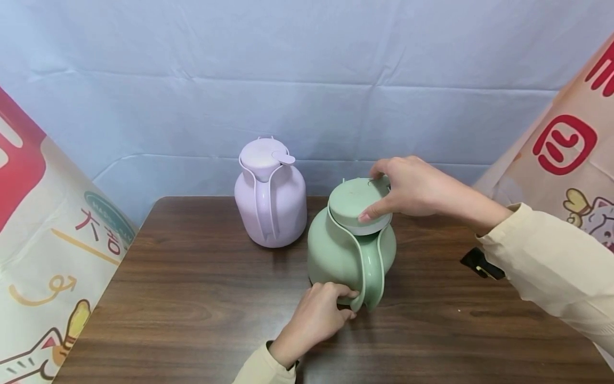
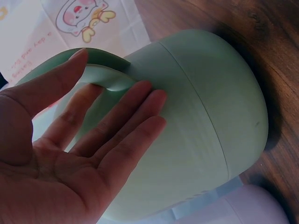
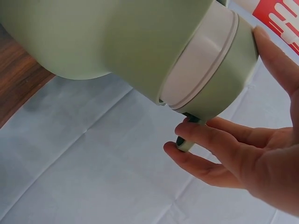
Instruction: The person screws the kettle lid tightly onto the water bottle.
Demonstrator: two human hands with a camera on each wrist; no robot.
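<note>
A green thermos jug [image 1: 331, 256] stands on the wooden table. Its round lid [image 1: 357, 200] sits raised at the neck, and the right wrist view shows the white collar [image 3: 201, 60] beneath it. My right hand [image 1: 417, 184] grips this lid, thumb on one side and fingers around the small lever [image 3: 185, 143] on the other. At the bottom of the jug's handle [image 1: 373, 266], my left hand [image 1: 318, 312] pinches the handle between thumb and index finger. Its other fingers [image 2: 135, 140] lie fairly straight against the jug's body.
A lilac thermos jug [image 1: 271, 208] stands just left of the green one, lid on and lever pointing right. Behind the wooden table [image 1: 192, 298] hangs a pale blue cloth [image 1: 288, 64]. Printed sheets with cartoons flank both sides. A black strap [image 1: 482, 264] hangs by the right sleeve.
</note>
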